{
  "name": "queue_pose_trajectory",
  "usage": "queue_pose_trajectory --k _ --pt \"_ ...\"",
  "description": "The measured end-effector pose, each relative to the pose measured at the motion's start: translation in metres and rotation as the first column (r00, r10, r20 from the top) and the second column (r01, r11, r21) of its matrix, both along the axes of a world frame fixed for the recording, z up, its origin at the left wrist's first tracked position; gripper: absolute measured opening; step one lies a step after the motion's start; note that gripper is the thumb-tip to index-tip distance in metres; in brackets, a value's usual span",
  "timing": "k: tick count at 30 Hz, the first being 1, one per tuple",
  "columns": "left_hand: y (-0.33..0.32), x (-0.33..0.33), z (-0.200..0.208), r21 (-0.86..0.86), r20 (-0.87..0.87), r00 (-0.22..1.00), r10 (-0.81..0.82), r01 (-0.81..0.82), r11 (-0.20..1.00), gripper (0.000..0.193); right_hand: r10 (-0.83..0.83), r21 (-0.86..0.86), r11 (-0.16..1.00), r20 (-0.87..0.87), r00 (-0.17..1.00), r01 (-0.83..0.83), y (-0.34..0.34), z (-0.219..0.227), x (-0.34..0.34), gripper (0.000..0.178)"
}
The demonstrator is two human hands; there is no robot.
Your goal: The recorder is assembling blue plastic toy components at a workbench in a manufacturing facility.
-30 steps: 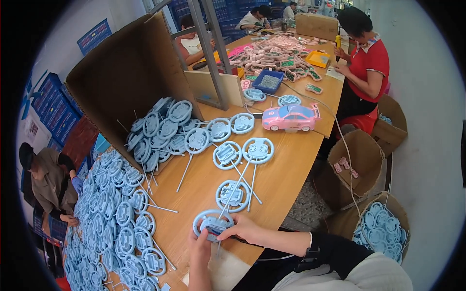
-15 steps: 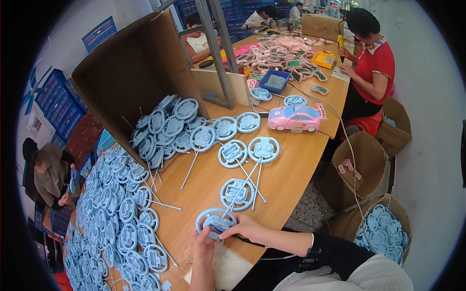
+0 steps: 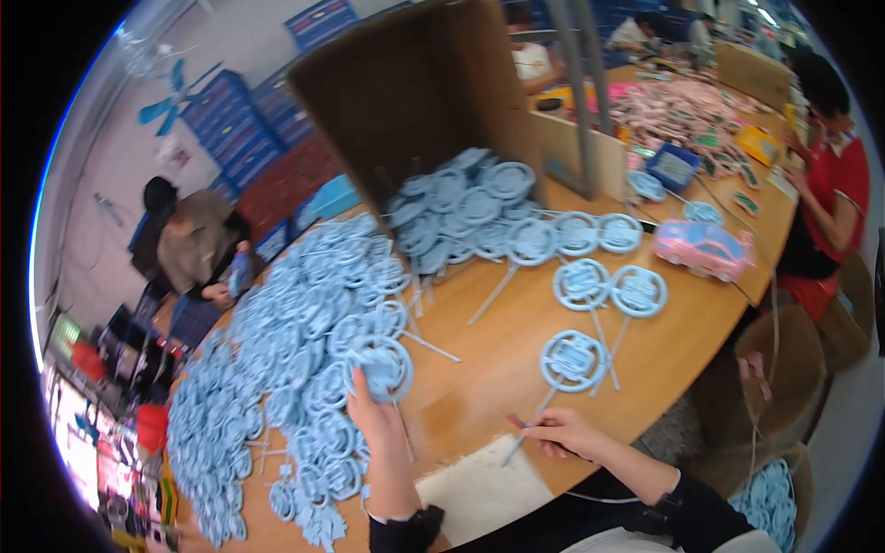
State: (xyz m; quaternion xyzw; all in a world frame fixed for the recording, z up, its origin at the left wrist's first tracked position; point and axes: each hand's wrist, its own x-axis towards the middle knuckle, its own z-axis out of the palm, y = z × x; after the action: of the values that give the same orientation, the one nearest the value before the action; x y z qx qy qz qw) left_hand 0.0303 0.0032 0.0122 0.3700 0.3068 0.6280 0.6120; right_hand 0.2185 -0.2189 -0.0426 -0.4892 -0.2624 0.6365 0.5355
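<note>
My left hand (image 3: 373, 413) grips a light blue toy steering wheel (image 3: 382, 369) by its lower rim, over the right edge of a big heap of like wheels (image 3: 304, 323). A thin rod hangs below that wheel. Further right, my right hand (image 3: 564, 433) is closed in a pinch around a thin tool with a reddish-brown tip (image 3: 518, 421); motion blur hides its kind. Just beyond it a loose blue wheel (image 3: 573, 361) lies on the table, its rod running down past my fingertips. Below, a pale sheet (image 3: 489, 493) lies at the table edge.
A large cardboard box (image 3: 415, 92) on its side holds more wheels (image 3: 461, 203). Several wheels and a pink toy car (image 3: 704, 249) lie right of it. Behind are pink parts (image 3: 673, 115) and a blue tray (image 3: 673, 168). Co-workers sit left and right; cartons (image 3: 774, 369) stand on the right.
My view has swung left. My hands have parted: the left has carried a wheel left to the heap, while the right has come off it and stays near the table's front edge.
</note>
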Motion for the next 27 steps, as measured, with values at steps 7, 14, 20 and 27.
queue_pose_trajectory --k 7,14,20,27 --pt "0.143 -0.04 0.058 0.229 -0.636 0.7 0.325 -0.23 0.946 0.041 -0.003 0.029 1.0 -0.048 0.999 0.004 0.0 0.003 0.0 0.016" --pt "-0.016 0.141 -0.034 0.313 -0.95 0.246 0.193 0.783 0.538 0.05 -0.245 0.074 0.962 -0.174 0.954 0.261 -0.033 0.017 0.032 0.015" --pt "-0.087 0.193 -0.039 0.205 -0.965 0.119 0.234 0.897 0.391 0.081 -0.437 0.128 0.883 -0.125 0.891 0.451 -0.065 0.023 0.073 0.014" --pt "-0.073 0.149 -0.026 -0.118 -0.991 -0.128 -0.028 0.78 0.614 0.065 -0.352 0.085 0.935 0.124 0.928 0.344 -0.045 -0.001 0.052 0.019"
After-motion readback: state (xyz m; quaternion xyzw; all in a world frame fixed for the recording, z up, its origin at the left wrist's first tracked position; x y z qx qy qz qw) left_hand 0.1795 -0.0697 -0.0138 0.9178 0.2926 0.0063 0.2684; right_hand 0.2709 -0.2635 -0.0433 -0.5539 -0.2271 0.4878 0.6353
